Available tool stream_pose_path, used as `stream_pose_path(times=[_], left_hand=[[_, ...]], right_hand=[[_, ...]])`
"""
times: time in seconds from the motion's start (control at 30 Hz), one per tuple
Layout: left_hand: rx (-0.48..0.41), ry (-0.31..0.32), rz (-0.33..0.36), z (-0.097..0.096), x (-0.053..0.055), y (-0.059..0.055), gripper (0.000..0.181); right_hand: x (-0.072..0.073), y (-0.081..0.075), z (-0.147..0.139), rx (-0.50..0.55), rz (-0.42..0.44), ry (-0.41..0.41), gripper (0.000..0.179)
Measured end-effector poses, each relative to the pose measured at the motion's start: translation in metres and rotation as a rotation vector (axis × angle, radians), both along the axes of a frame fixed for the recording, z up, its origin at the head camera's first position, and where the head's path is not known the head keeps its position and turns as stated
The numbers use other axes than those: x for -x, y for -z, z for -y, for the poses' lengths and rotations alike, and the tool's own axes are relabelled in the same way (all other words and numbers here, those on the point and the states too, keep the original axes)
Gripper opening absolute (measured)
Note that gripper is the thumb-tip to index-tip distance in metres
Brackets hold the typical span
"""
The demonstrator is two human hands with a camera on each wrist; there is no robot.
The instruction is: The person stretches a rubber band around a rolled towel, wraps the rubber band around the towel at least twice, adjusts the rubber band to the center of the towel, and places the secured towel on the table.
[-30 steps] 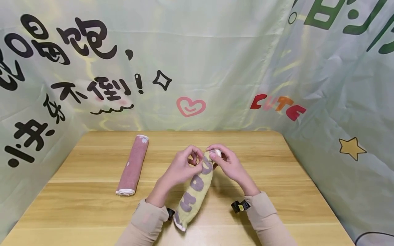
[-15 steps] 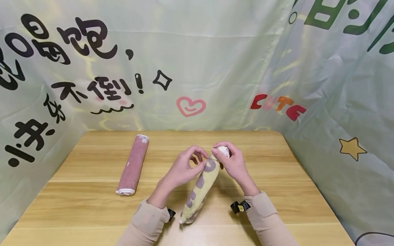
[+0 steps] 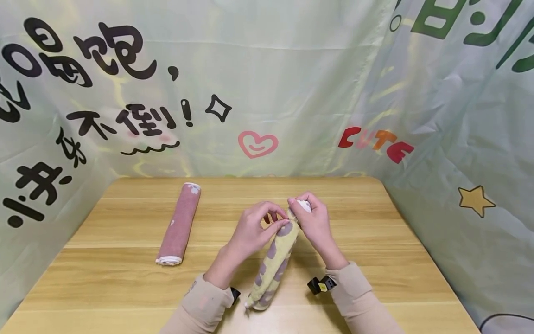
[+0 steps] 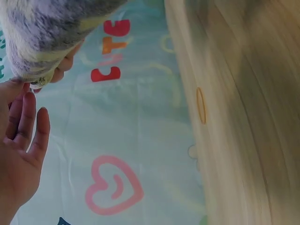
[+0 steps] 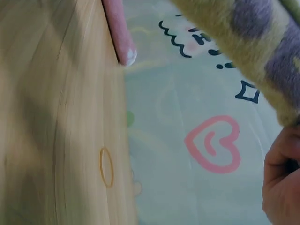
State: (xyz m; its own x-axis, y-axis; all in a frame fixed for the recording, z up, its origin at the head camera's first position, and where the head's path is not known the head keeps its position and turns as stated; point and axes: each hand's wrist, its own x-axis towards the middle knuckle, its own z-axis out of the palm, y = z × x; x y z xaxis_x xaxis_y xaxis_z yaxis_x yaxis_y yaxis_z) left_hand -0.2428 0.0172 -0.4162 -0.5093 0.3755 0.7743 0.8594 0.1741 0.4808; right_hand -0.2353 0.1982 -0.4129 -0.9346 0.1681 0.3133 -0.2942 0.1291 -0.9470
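A rolled yellow towel [image 3: 273, 264] with purple-grey shapes slants between the two hands, its lower end near the table's front. My right hand [image 3: 314, 218] grips its upper end, where a white end [image 3: 305, 205] bulges out by the thumb. At the narrowed part just below, my left hand [image 3: 256, 229] pinches the towel between thumb and forefinger; the other fingers are spread in the left wrist view. What lies around that narrowed neck is too small to tell. The towel also crosses the top of the right wrist view.
A rolled pink towel [image 3: 179, 225] with white ends lies on the left of the wooden table [image 3: 104, 287]. A thin orange loop, like a rubber band [image 4: 201, 105], lies near the far edge. Printed cloth walls [image 3: 292, 93] stand behind and beside the table.
The yellow towel has turned about its length, so its lettered face has rolled away. Both hands have shifted slightly; the left fingers have moved right to the neck below the right hand.
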Motion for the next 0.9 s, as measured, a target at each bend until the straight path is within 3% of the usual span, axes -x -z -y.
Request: stream_pose_path(times=[0.13, 0.4, 0.5, 0.6, 0.77, 0.9], left_hand=[[0.046, -0.014, -0.001, 0.001, -0.001, 0.000, 0.023], [0.132, 0.000, 0.182, 0.001, -0.002, 0.000, 0.026], [0.167, -0.004, 0.199, -0.001, -0.004, 0.002, 0.025], [0.189, -0.018, 0.165, -0.004, -0.005, 0.003, 0.025], [0.212, -0.067, 0.047, -0.005, -0.007, 0.003, 0.030], [0.225, -0.053, -0.040, -0.006, -0.007, 0.004, 0.031]], right_hand=[[0.000, 0.001, 0.005, 0.049, 0.035, 0.039, 0.021], [-0.004, 0.002, 0.013, 0.057, 0.020, 0.062, 0.025], [-0.005, 0.002, 0.015, 0.041, 0.019, 0.073, 0.025], [-0.004, 0.001, 0.015, 0.029, 0.027, 0.095, 0.024], [-0.003, -0.001, 0.014, 0.014, 0.062, 0.088, 0.022], [-0.002, 0.003, 0.012, -0.034, 0.071, 0.088, 0.021]])
